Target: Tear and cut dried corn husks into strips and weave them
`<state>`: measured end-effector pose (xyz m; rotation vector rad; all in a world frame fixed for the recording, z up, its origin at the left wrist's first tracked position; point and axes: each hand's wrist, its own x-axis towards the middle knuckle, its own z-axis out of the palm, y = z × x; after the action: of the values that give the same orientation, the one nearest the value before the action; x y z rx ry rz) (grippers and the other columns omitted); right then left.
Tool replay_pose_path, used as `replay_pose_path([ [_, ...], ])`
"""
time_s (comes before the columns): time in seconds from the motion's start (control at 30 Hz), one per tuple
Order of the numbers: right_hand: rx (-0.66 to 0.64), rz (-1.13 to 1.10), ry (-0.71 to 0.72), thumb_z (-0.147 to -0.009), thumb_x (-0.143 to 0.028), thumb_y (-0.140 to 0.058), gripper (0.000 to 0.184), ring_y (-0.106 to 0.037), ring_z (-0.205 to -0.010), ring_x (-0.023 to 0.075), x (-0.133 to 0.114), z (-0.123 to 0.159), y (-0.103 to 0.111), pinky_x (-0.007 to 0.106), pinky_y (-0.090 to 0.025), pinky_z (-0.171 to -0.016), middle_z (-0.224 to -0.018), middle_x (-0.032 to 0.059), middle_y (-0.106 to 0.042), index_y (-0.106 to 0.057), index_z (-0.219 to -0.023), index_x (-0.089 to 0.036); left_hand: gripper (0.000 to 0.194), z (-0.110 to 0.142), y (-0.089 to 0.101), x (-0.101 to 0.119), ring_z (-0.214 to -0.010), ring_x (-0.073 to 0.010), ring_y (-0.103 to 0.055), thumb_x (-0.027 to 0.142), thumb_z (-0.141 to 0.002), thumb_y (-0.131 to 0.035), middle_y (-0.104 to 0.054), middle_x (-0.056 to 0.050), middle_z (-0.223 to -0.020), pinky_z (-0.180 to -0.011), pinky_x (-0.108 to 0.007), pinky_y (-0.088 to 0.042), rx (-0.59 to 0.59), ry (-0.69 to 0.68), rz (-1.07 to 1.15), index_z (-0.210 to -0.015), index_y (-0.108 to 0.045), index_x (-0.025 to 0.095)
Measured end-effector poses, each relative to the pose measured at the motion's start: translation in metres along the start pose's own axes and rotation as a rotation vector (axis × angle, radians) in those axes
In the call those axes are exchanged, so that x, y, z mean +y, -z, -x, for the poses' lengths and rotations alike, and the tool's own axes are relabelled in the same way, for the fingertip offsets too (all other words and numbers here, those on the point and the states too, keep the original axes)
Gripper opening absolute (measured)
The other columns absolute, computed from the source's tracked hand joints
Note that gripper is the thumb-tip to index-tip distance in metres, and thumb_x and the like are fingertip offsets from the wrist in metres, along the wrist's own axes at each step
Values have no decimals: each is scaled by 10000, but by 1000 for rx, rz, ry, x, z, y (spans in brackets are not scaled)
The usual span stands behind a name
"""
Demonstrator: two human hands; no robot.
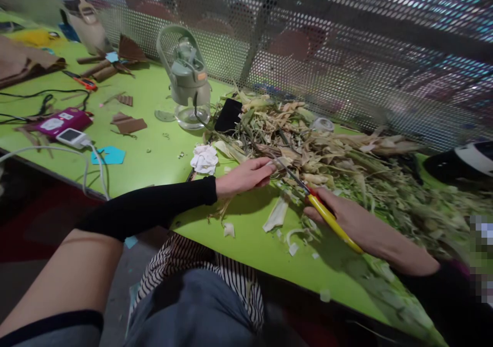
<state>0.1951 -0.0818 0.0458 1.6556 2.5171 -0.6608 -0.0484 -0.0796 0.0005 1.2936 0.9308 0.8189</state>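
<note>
In the middle of the view, my left hand [247, 176] is closed, pinching a pale strip of dried corn husk [284, 160] between thumb and fingers. My right hand [346, 214] grips yellow-handled scissors [332, 223], their blades angled toward the husk at my left fingertips. Whether the blades touch it I cannot tell. Behind both hands spreads a heap of dry corn husks [311, 144]. Loose husk scraps [276, 215] lie on the green table [242, 216] below them. A white ruffled flower-like piece [204, 159] rests left of my left hand.
A water bottle [188, 80] and a black phone [228, 116] stand beyond the heap's left end. Farther left are a magenta device [63, 122] with cables, orange scissors [82, 81] and brown paper [26, 62]. A perforated metal screen [254, 39] runs along the back.
</note>
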Motion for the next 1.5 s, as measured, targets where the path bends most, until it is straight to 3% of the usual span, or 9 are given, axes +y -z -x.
replay_pose_path([
  [0.27,27,-25,24,-843,-695,-547,453,-609,-610,246,3,4,-6,366,-474,-585,-686,47,-673,-573,-774,-248,276,2,-2,3,-536,-68,-350,284,-1048,-406,-444,61,-623,-547,-235,-280,-11,-16,-55,-801,-472,181],
  [0.67,-1,-42,-108,-789,-850,-420,604,-615,-636,292,-9,5,-13,419,-466,-631,-684,80,-678,-534,-763,-258,298,0,-3,-4,-522,-57,-352,284,-1058,-396,-441,65,-610,-534,-214,-291,-11,-41,-24,-780,-435,184],
  [0.87,18,-123,-88,-759,-933,-367,705,-508,-576,210,-8,6,-17,348,-401,-571,-589,46,-562,-458,-647,-242,338,1,-3,-4,-505,-43,-327,318,-1064,-399,-429,68,-616,-508,-212,-255,-28,-28,35,-755,-407,182],
  [1.07,-52,-89,0,-796,-906,-313,671,-541,-618,224,10,12,-18,378,-458,-605,-702,54,-592,-468,-763,-254,278,1,-2,-4,-467,-44,-304,338,-1071,-368,-400,78,-618,-469,-215,-214,-45,-36,154,-934,-540,168],
  [1.2,-131,-78,-11,-839,-843,-317,606,-556,-662,236,7,18,-17,395,-476,-647,-753,59,-593,-460,-817,-255,292,0,-2,-4,-469,-47,-307,337,-1072,-364,-399,75,-616,-470,-218,-218,-23,-19,138,-1011,-584,156],
  [1.5,-119,-61,-89,-826,-806,-410,563,-614,-693,265,-10,15,-10,416,-485,-691,-783,73,-654,-496,-867,-251,318,2,-5,-2,-505,-56,-343,291,-1060,-397,-434,70,-589,-538,-224,-293,-16,-56,32,-768,-454,179],
])
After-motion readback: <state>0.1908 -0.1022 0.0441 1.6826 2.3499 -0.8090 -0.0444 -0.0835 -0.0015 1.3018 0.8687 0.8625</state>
